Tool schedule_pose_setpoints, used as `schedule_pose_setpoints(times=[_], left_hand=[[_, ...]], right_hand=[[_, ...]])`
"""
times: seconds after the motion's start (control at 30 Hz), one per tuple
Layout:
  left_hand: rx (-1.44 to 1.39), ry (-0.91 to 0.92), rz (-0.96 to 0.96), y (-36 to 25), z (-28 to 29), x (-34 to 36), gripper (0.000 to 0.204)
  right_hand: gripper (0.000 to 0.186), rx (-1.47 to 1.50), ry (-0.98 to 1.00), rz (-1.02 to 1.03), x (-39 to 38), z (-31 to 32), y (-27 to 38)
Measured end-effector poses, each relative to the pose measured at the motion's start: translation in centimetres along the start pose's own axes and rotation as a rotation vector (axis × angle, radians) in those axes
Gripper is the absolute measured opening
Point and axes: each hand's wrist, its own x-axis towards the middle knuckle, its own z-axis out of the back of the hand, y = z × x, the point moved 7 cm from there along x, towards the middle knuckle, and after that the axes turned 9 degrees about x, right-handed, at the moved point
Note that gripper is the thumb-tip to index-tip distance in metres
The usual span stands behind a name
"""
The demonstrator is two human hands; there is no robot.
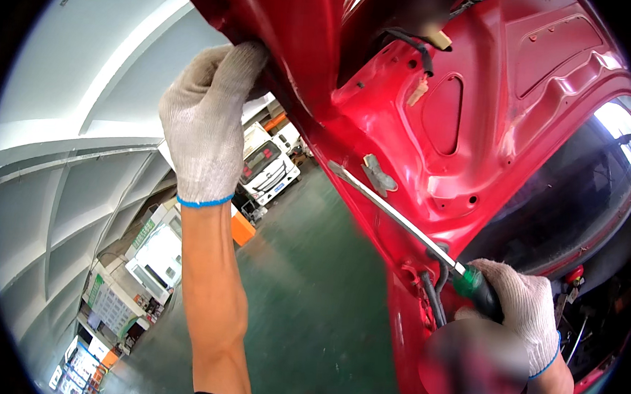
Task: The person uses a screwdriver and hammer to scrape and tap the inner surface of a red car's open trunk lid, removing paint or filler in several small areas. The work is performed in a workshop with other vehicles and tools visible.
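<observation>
With the left hand (pixel 208 115) curled against the red panel (pixel 398 141), the right hand (pixel 518 303), wrapped round the screwdriver (pixel 479 291), best angles it shallowly to avoid scratches.

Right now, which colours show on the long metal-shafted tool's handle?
Green and black handle, best in the head view.

Free room lies between left forearm (pixel 212 284) and the obstructing red panel (pixel 482 135)
</observation>
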Motion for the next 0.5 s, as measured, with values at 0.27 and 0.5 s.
schedule_pose_setpoints(times=[0.27, 0.5], left_hand=[[0.013, 0.038, 0.065, -1.8, -0.4, -0.3, 0.029], [0.096, 0.018, 0.058, -2.2, -0.3, -0.8, 0.031]], right_hand=[[0.056, -0.009, 0.045, 0.023, 2.8, -1.7, 2.2], [0.057, -0.038, 0.042, 0.036, 2.9, -1.8, 1.8]])
